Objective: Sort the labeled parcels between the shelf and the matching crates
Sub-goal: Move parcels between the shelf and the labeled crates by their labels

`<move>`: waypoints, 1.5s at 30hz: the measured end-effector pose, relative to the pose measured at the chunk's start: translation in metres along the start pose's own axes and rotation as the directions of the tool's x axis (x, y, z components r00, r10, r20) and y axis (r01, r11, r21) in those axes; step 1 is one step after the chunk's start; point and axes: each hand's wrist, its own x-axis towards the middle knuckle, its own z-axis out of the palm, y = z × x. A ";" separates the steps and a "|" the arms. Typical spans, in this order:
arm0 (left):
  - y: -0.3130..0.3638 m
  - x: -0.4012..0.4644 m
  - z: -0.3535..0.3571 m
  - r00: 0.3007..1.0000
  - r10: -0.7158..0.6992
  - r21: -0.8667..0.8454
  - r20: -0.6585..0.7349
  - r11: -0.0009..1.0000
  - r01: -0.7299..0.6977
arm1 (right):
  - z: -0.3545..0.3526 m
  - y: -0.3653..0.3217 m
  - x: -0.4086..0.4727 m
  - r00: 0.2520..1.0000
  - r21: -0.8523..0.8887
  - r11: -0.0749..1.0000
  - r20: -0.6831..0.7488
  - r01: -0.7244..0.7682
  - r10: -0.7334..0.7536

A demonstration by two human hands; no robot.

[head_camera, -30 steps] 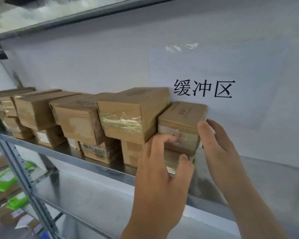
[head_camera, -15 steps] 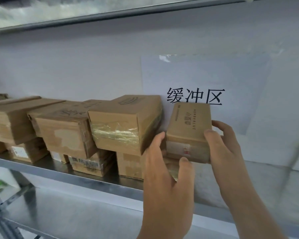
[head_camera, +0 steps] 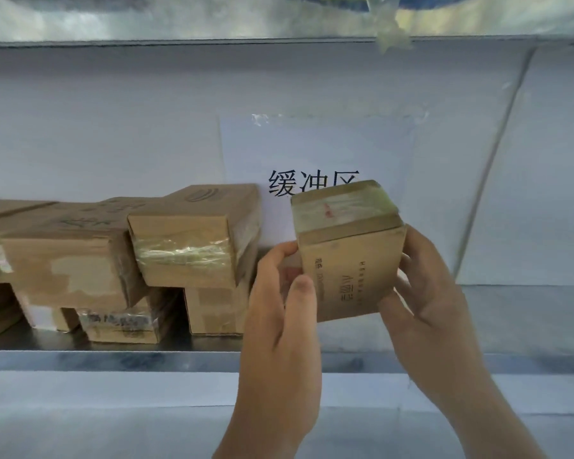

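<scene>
A small brown cardboard parcel [head_camera: 348, 256] with taped top is lifted clear of the metal shelf [head_camera: 113, 357], tilted so its printed side faces me. My left hand [head_camera: 279, 313] grips its left side with thumb on the front. My right hand [head_camera: 428, 293] curls round its right and lower side. Left of it, a row of stacked brown parcels [head_camera: 186, 240] stands on the shelf.
A white paper sign [head_camera: 315, 154] with black characters is taped to the back wall behind the held parcel. The shelf surface [head_camera: 511, 319] to the right holds nothing visible. Another shelf board [head_camera: 212, 18] runs overhead.
Both hands have taken the small parcel off the stack, lifted it and tipped it toward me. The view has shifted rightward and closer.
</scene>
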 end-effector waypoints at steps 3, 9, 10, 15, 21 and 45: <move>0.005 -0.013 -0.004 0.994 -0.103 -0.085 0.026 0.991 0.105 | -0.012 -0.011 -0.025 0.995 -0.003 0.999 -0.089 0.034 -0.034; 0.017 -0.038 0.001 0.978 -0.163 -0.173 0.127 0.968 0.184 | -0.045 -0.040 -0.052 0.986 0.210 0.969 -0.082 -0.127 0.147; 0.018 -0.043 0.005 0.975 -0.152 -0.197 0.161 0.963 0.183 | -0.048 -0.042 -0.061 0.982 0.200 0.976 -0.143 -0.091 0.121; 0.028 -0.068 0.034 0.918 -0.045 -0.167 0.395 0.979 0.120 | -0.069 -0.064 -0.092 0.936 0.112 0.991 -0.337 -0.067 0.101; 0.045 -0.099 0.084 0.886 0.087 -0.184 0.456 0.983 -0.002 | -0.127 -0.074 -0.118 0.960 -0.036 0.998 -0.276 -0.058 0.046; 0.094 -0.319 0.451 0.691 0.115 -0.210 0.713 0.976 0.055 | -0.496 -0.116 -0.293 0.791 -0.106 0.959 -0.593 -0.263 0.151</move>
